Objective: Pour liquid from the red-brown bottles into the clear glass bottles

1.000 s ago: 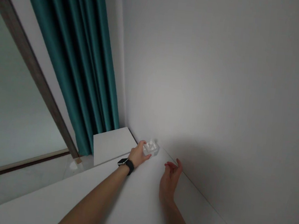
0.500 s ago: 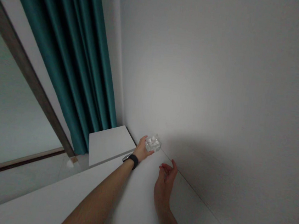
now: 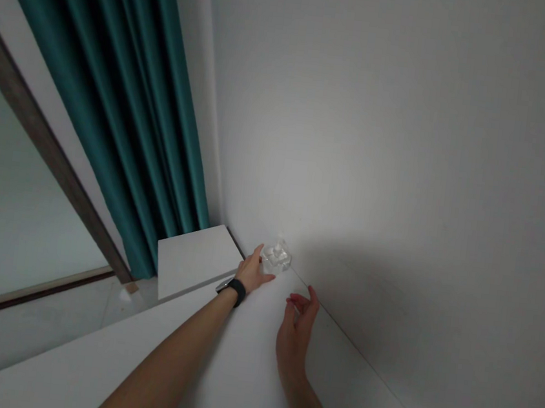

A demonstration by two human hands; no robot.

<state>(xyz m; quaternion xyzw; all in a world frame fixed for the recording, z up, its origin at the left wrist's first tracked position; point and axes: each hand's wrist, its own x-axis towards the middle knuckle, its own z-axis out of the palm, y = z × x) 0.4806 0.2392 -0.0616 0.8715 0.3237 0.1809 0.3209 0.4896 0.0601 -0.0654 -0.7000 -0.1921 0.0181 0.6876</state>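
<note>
We see the clear dish (image 3: 277, 257) at the far end of the white table (image 3: 240, 369), close to the wall (image 3: 384, 112); whether it touches the wall, we cannot tell. Our left hand (image 3: 253, 273) is at the dish's near left side, thumb and fingers spread apart rather than clamped around it; light contact is hard to make out. Our right hand (image 3: 297, 327) is empty, its fingers loosely curled and apart from the thumb, just short of the dish.

The main risk, we judge, is a knock: a careless sweep of the left thumb or fingers could shove the dish into the wall and chip it, if it is glass. Its smooth sides could also slip from a one-sided pinch. The watch (image 3: 232, 289) sits near the edge of the white panel (image 3: 198, 262), so a low wrist could scrape there. Dim light makes the dish's clear rim easy to misjudge.
</note>
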